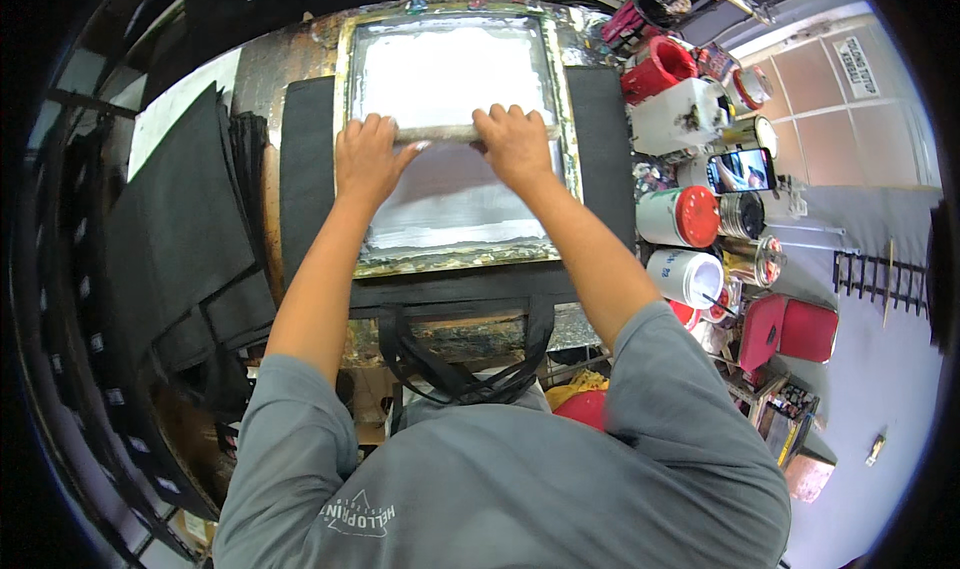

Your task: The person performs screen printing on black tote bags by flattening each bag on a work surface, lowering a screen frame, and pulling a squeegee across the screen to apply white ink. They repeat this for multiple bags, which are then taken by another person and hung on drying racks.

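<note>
A framed printing screen [565,119] lies flat over a black cloth bag [305,179] on the work surface. White ink covers the mesh above a wooden squeegee [446,132] that lies across the screen's middle. My left hand [368,159] grips the squeegee's left end and my right hand [515,144] grips its right end, fingers curled over the top edge. Below the squeegee the mesh looks grey and smeared. The bag's black handles [450,364] hang over the near edge toward my body.
A stack of black fabric [175,229] lies to the left. On the right stand several ink tubs and cans, among them a red-lidded tub [680,217], a white-lidded tub [688,274], a red container [657,67] and a phone [740,169] with its screen lit.
</note>
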Available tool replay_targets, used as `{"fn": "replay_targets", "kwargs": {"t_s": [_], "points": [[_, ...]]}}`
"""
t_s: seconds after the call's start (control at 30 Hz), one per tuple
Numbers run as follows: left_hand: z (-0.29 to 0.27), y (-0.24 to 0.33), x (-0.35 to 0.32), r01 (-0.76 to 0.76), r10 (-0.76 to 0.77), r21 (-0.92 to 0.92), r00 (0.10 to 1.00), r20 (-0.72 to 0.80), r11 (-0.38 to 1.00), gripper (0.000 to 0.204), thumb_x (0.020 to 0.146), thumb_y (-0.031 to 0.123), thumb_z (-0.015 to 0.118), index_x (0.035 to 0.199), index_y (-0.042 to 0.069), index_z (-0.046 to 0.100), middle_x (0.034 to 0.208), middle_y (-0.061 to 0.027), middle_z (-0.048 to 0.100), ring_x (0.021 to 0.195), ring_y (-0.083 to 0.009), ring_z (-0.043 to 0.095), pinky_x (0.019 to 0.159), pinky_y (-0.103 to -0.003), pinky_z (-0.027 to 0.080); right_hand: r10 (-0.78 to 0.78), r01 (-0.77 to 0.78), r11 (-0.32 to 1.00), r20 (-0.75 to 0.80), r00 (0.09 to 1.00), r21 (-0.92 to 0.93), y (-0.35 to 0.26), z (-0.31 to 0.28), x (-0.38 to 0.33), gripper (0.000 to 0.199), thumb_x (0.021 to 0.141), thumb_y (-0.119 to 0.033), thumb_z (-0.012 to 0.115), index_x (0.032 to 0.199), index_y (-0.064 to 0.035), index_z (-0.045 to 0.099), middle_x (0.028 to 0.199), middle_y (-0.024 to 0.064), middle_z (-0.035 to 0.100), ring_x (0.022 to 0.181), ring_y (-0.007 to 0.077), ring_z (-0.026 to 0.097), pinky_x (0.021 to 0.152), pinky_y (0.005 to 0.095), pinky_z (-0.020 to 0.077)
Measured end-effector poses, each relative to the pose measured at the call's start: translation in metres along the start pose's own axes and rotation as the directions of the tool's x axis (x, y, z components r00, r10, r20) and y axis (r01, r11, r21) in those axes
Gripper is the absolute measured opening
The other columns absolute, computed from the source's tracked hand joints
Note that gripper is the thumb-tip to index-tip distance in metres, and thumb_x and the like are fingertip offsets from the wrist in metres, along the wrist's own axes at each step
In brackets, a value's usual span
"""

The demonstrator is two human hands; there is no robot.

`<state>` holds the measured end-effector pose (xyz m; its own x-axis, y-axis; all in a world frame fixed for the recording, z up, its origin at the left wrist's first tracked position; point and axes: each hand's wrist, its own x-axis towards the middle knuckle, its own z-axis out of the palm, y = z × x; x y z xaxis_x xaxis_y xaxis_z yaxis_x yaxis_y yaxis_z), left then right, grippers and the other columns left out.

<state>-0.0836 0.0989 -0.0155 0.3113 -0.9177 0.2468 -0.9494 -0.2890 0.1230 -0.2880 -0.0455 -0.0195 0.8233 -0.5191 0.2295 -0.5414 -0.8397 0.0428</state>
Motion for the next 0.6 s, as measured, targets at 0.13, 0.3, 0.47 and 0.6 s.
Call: {"fn": "replay_targets", "kwargs": {"t_s": [0.13, 0.3, 0.47, 0.6], "points": [[-0.013, 0.013, -0.046, 0.004, -0.003, -0.019, 1.0, 0.024, 1.0, 0.046, 0.09, 0.049, 0.079, 0.103, 0.007, 0.069, 0.104, -0.0107, 0.064, 0.099, -0.0317, 0.06, 0.092, -0.046, 0.046, -0.028, 0.029, 0.998, -0.02, 0.999, 0.051, -0.018, -0.012, -0.043, 0.02, 0.088, -0.017, 0.072, 0.106, -0.0172, 0.063, 0.098, 0.0043, 0.065, 0.095, 0.0259, 0.066, 0.08, 0.0453, 0.046], [-0.029, 0.026, -0.108, 0.026, -0.021, -0.093, 0.998, 0.053, 0.995, 0.045, 0.086, 0.044, 0.084, 0.104, 0.007, 0.067, 0.103, -0.0107, 0.063, 0.098, -0.0316, 0.059, 0.089, -0.046, 0.045, -0.023, 0.02, 0.999, 0.084, 0.996, 0.042, -0.05, -0.037, -0.099, 0.042, 0.078, -0.018, 0.085, 0.114, -0.016, 0.064, 0.1, 0.0042, 0.065, 0.096, 0.0248, 0.064, 0.081, 0.0436, 0.0449], [-0.045, 0.026, -0.124, 0.014, -0.012, -0.213, 1.0, 0.009, 0.977, 0.065, 0.088, 0.052, 0.082, 0.127, 0.003, 0.064, 0.127, -0.0168, 0.06, 0.123, -0.0358, 0.055, 0.105, -0.05, 0.043, -0.011, 0.01, 1.0, 0.099, 0.995, 0.012, -0.055, -0.055, -0.098, 0.041, 0.081, -0.019, 0.084, 0.116, -0.0161, 0.064, 0.101, 0.0044, 0.064, 0.097, 0.0255, 0.063, 0.083, 0.0442, 0.0443], [-0.063, -0.001, -0.16, 0.261, -0.294, -0.215, 0.946, -0.139, 0.941, 0.104, 0.081, 0.071, 0.082, 0.152, 0.001, 0.051, 0.145, -0.0246, 0.051, 0.144, -0.0417, 0.043, 0.118, -0.055, 0.035, -0.018, 0.007, 0.997, 0.146, 0.989, 0.08, -0.059, -0.06, -0.11, 0.029, 0.091, -0.03, 0.076, 0.114, -0.0134, 0.066, 0.101, 0.0068, 0.064, 0.1, 0.0257, 0.061, 0.085, 0.0445, 0.0427]]}}
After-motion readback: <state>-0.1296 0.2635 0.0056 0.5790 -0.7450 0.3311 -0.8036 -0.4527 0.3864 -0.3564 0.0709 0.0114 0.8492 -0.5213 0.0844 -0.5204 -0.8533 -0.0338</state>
